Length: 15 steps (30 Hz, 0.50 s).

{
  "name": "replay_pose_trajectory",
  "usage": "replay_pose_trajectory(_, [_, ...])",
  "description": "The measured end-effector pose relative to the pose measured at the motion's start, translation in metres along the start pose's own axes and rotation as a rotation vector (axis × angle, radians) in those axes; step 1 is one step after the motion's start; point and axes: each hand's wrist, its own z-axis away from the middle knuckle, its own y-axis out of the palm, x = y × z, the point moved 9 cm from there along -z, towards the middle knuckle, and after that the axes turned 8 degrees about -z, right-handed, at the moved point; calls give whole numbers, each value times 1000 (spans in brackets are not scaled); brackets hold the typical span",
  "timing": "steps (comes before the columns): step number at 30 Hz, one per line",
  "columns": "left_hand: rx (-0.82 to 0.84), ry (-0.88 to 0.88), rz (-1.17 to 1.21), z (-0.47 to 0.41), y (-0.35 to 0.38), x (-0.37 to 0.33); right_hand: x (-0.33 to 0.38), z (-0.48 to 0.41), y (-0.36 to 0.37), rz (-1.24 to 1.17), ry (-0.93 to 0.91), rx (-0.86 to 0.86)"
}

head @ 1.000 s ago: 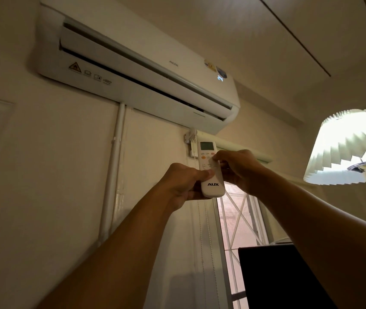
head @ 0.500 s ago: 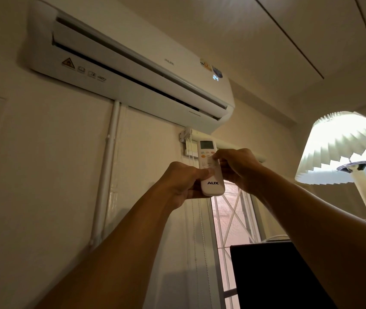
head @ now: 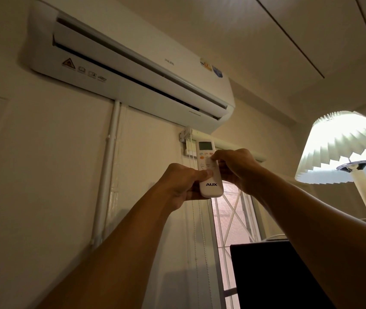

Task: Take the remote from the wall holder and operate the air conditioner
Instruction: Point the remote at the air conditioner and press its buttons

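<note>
The left hand (head: 181,186) is gripping the remote (head: 208,169) by its lower body below the air conditioner (head: 133,70), while the right hand (head: 235,166) is pinching at its buttons; it looks light, rigid, smooth.

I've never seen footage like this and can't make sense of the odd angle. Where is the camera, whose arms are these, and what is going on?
The camera is worn on a person's head, looking forward and here tilted up, so the two bare arms reaching in from below are the wearer's own. The left hand grips a white remote marked AUX by its lower part. The right hand has a fingertip on the remote's buttons, below its small screen. The remote is raised toward the white air conditioner mounted high on the wall. To the right stands a lit lamp with a pleated shade; below the remote is a window.
</note>
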Motion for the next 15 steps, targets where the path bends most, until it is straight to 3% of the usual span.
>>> replay_pose_trajectory(7, [-45,-4,-57,4,-4,5,-8,-2,2,72,7,22])
replay_pose_trajectory(15, [-219,63,-445,12,-33,31,-31,3,34,330,-7,12])
